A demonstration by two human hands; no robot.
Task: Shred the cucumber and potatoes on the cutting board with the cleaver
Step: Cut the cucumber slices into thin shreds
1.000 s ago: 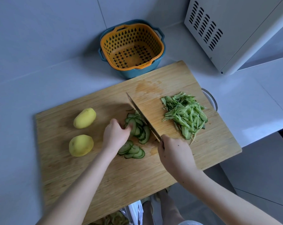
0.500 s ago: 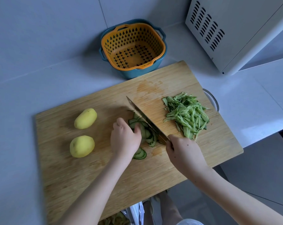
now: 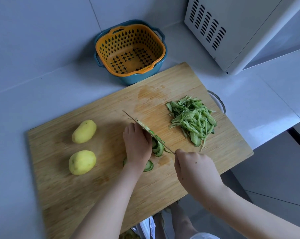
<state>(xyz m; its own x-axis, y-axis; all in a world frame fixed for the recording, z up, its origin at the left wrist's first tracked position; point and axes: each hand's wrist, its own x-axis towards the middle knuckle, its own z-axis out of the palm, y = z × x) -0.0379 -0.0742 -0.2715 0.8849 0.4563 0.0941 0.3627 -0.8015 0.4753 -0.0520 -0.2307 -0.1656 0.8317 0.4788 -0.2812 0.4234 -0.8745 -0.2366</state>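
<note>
Potatoes [image 3: 84, 131], two, whole and yellow, lie apart at the left end of the wooden cutting board [image 3: 76, 195]. At mid-board the left hand [image 3: 137, 145], fingers curled, holds down a fanned stack of cucumber slices [image 3: 158, 147], knuckles against the cleaver [image 3: 145, 127], whose edge is down among the slices; the right hand [image 3: 195, 168] clasps its handle. Cucumber shreds [image 3: 192, 119] are heaped toward the right end. Behind the board an orange strainer [image 3: 104, 54] nests in a blue bowl [image 3: 138, 79]; a white vented appliance [image 3: 232, 35] stands far right
</note>
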